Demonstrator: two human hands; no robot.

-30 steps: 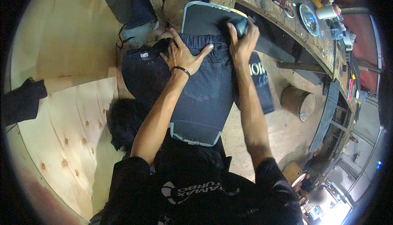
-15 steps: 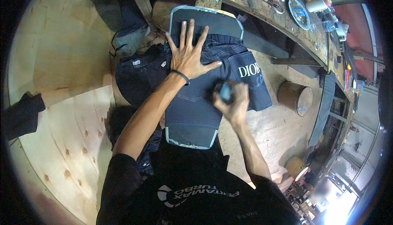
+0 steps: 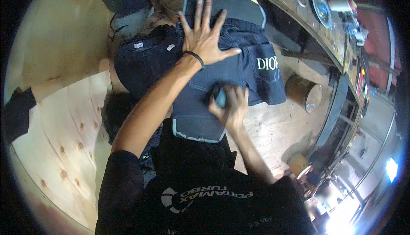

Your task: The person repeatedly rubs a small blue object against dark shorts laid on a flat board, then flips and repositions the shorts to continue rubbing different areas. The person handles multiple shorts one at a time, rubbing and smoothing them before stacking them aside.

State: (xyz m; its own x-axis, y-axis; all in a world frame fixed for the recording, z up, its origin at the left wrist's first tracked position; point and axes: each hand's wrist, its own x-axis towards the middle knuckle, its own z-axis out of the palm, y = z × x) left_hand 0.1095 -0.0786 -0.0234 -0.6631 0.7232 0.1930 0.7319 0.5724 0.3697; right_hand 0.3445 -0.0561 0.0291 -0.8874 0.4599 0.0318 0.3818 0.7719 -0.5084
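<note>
Plywood (image 3: 55, 141) is covering the far left, then a dark denim garment (image 3: 188, 102) is lying over a black, pale-edged board (image 3: 232, 8) in the middle. Left hand (image 3: 203, 42) is spreading flat on it, grip wide, fingertips reaching the board. Right hand (image 3: 235, 107), kinda blurry, is holding a dark bluish thing (image 3: 220, 98) in its grip over the denim. Further right, a brown drum (image 3: 304, 93) is sitting near a cluttered surface (image 3: 299, 13).
</note>
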